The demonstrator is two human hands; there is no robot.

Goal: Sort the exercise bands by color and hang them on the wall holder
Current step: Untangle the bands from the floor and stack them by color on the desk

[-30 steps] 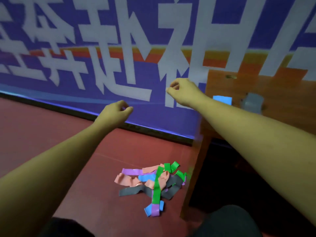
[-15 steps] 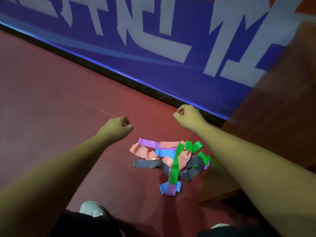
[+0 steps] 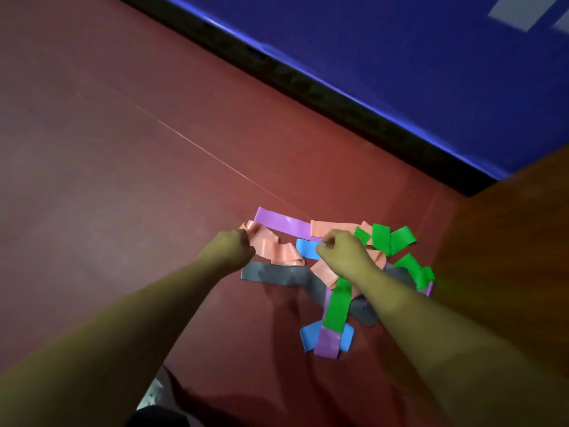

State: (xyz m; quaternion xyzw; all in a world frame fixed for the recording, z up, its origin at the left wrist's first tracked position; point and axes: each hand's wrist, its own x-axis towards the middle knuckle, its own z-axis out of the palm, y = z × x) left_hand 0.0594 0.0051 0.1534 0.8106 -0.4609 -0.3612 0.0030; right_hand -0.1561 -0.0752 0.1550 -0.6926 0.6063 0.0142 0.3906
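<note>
Bands lie in a tangled pile just short of the wall, left hand pinching a pink band at the pile's left edge, right hand curled over its middle (grip unclear), so I'd tease pinks out slowly, not yank.

The fingertips of the left hand are curled under it, so I cannot tell if they pinch the end of the pink band. The right hand hides one end of the blue band. The right forearm covers part of the gray band. The wooden furniture is cut off by the right edge. The shoe near the bottom edge is blurred.
</note>
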